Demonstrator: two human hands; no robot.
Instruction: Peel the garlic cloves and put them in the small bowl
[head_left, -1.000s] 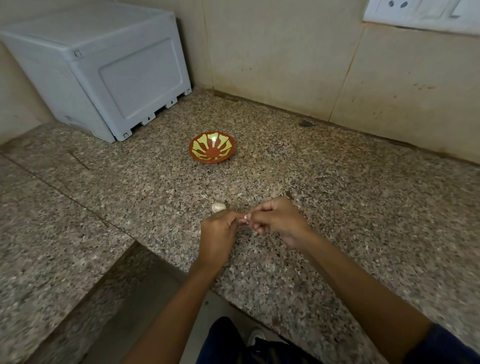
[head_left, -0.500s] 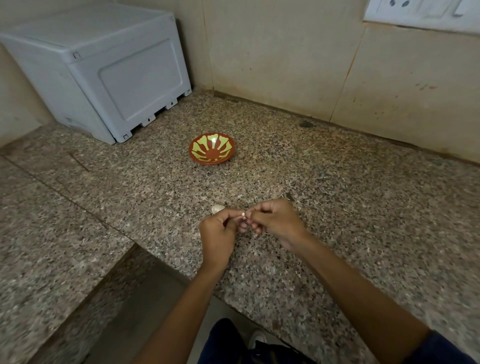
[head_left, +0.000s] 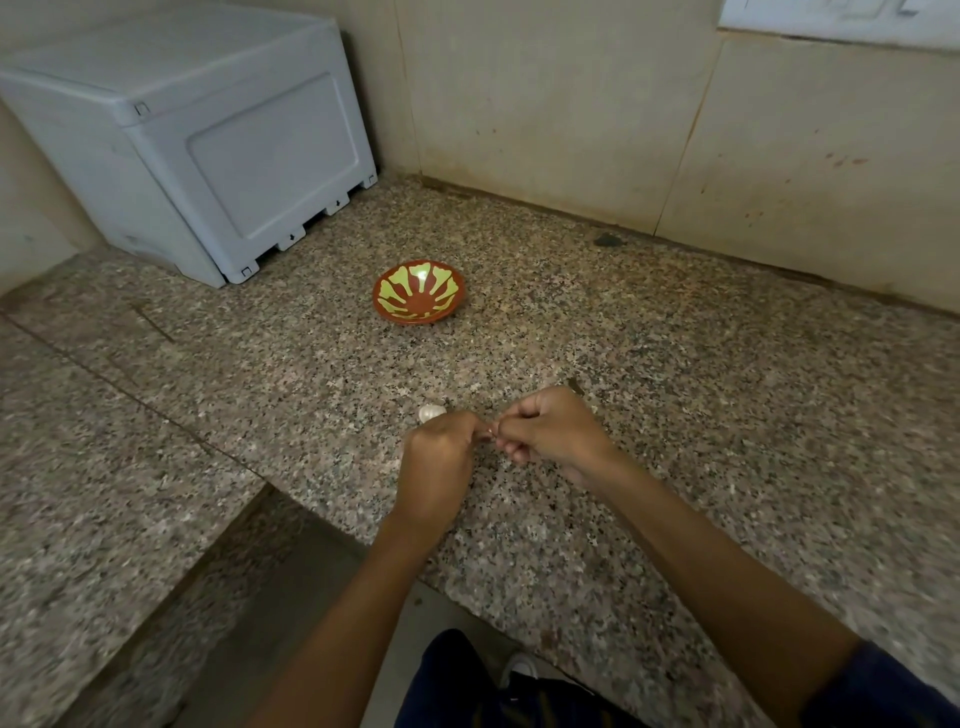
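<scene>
Head view looks down on a garlic clove (head_left: 490, 434), only a small pale sliver of it showing, pinched between the fingertips of both hands just above the granite counter (head_left: 675, 415). The left hand (head_left: 441, 457) has its fingers curled, thumb and forefinger nipping the clove from the left. The right hand (head_left: 550, 431) is curled too, its fingertips meeting the clove from the right, so the two hands touch at the clove. How much skin is on the clove is too small to tell.

Just beyond the left hand's knuckles a second garlic clove (head_left: 431, 413), whitish and rounded, lies on the counter, partly hidden by that hand. Farther back, well apart from the hands, stands the small bowl (head_left: 418, 297), reddish brown with yellow-green rays painted inside. A small dark scrap (head_left: 574, 385) lies on the counter just behind the right hand.

At the back left corner sits a grey plastic box (head_left: 208, 145) against the beige tiled wall (head_left: 571, 104).
</scene>
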